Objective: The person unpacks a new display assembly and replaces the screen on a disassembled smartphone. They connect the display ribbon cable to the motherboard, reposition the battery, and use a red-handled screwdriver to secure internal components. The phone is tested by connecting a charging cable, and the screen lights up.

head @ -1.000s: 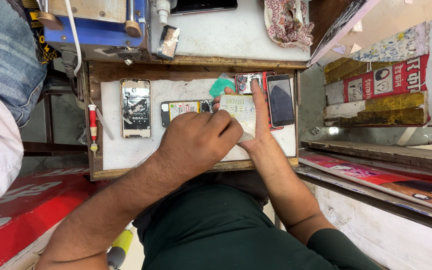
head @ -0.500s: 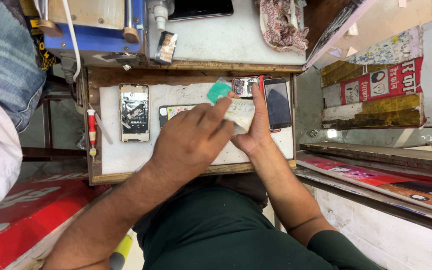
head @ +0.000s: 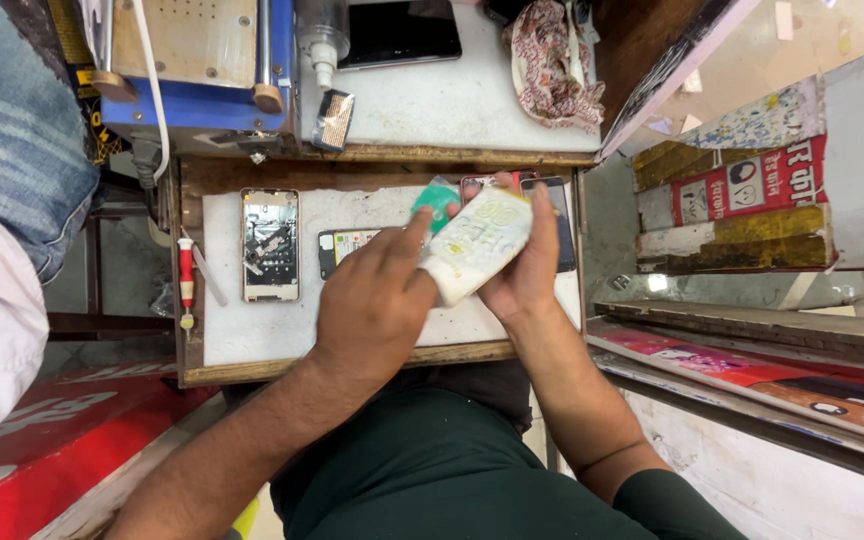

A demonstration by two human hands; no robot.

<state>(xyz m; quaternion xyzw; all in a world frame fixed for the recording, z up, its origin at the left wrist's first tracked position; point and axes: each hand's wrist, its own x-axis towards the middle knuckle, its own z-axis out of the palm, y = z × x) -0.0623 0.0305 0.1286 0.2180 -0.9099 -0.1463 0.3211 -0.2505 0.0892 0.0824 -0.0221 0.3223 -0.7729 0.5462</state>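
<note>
A pale, worn white bottle with faded yellow-green print lies tilted above the white bench, its teal cap toward 11 o'clock. The right hand cradles it from beneath, fingers curled around it. The left hand reaches in from 7 o'clock, fingers pinching the cap.

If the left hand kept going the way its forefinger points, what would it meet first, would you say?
The left hand points its forefinger up and to the right, and the tip already sits at the green cap of the white tube in the right hand. Whether it touches is unclear.
</note>
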